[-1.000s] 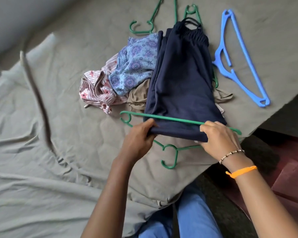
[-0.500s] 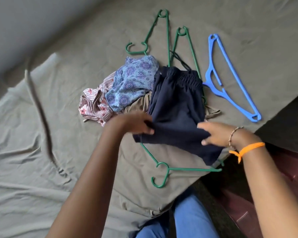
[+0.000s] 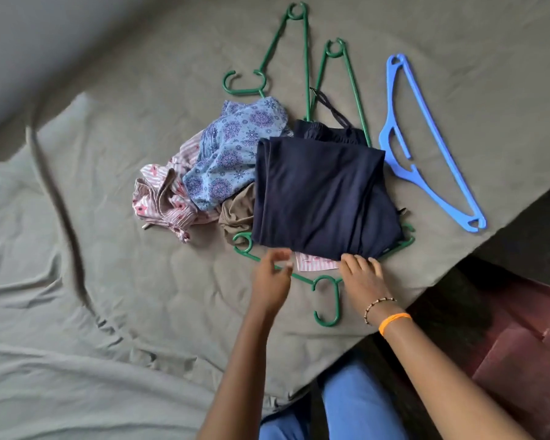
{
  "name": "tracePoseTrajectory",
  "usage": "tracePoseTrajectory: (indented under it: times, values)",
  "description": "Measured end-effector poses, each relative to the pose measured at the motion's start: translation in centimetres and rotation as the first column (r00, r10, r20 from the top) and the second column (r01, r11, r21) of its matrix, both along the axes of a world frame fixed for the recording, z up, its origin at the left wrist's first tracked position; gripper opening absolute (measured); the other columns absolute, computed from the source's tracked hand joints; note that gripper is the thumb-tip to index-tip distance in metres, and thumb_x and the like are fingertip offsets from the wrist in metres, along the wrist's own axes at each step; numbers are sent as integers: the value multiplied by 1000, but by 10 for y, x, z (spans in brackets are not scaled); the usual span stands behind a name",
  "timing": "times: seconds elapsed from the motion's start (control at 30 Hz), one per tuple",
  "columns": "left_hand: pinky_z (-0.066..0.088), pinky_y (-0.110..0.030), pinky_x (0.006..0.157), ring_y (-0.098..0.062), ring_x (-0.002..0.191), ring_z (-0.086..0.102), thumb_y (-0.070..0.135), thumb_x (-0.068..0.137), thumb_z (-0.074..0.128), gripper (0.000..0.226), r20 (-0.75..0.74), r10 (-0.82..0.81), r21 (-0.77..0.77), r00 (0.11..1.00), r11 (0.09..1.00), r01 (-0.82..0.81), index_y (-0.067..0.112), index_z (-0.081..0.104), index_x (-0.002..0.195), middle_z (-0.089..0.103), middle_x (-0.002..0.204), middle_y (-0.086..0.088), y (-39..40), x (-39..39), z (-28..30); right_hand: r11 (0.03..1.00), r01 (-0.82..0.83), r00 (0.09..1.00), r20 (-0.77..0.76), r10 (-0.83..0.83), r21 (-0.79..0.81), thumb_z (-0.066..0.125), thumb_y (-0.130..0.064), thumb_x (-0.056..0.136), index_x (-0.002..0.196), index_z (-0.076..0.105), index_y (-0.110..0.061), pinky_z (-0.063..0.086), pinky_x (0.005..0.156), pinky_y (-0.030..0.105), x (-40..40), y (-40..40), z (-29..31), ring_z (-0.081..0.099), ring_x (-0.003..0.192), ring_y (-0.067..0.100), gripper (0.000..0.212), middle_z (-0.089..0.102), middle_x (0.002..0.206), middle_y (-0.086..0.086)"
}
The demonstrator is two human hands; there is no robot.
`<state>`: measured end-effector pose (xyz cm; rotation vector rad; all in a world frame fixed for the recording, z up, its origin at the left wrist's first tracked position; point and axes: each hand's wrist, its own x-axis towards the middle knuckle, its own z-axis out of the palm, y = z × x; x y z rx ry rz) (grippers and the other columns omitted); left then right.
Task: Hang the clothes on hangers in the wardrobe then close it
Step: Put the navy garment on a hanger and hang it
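Lying folded over the bar of a green hanger (image 3: 326,282) on the bed sheet (image 3: 92,281), the navy garment (image 3: 324,198) covers most of that hanger; only the hook, one end loop and part of the lower rod show below and beside the cloth.

Head view:
- Left hand (image 3: 272,281): hovers just below the garment's near edge, fingers loosely curled and blurred; whether it holds anything cannot be told.
- Right hand (image 3: 362,277): fingers extended, tips resting at the garment's near edge beside a striped pink scrap (image 3: 315,261) that shows beneath it; nothing grasped. A beaded bracelet and an orange band sit on this wrist.
- Clothes pile: a blue patterned garment (image 3: 235,154), a pink striped garment (image 3: 162,198) and a tan garment (image 3: 238,214) lie bunched, touching the navy garment's left side.
- Spare hangers: two green hangers (image 3: 305,58) lie beyond the pile, partly under it; a blue hanger (image 3: 432,144) lies apart to the right, near the bed edge.
- Wardrobe: outside the frame
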<state>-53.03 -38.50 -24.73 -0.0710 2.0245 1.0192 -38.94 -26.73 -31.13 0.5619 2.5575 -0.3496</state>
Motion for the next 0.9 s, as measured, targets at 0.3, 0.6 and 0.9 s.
tracePoseTrajectory:
  times: [0.3, 0.6, 0.9]
  values:
    - [40, -25, 71, -15, 78, 55, -15, 88, 30, 33, 209, 585, -86, 783, 809, -582, 10, 47, 102, 54, 95, -1, -62, 33, 17, 966, -84, 873, -485, -47, -245, 56, -24, 77, 77, 43, -25, 38, 57, 28, -9, -22, 44, 41, 70, 17, 13, 54, 61, -1]
    - [43, -11, 64, -8, 78, 53, -13, 84, 52, 33, 4, 169, 284, 986, 945, -163, 15, 52, 102, 58, 102, -6, -55, 29, 102, 872, 277, 554, -675, -487, -402, 45, -34, 90, 78, 63, -6, 33, 60, 35, -76, -9, 224, 54, 65, 29, 36, 62, 67, 16]
    - [37, -40, 104, -29, 126, 40, 27, 65, 82, 107, -609, -282, 122, 741, 890, 438, 14, 18, 149, 36, 141, -10, -27, 30, 185, 249, 212, 175, -213, -961, -945, 39, -8, 99, 72, 53, -10, 15, 37, 12, -96, -24, 376, 23, 34, 2, 30, 26, 52, -2]
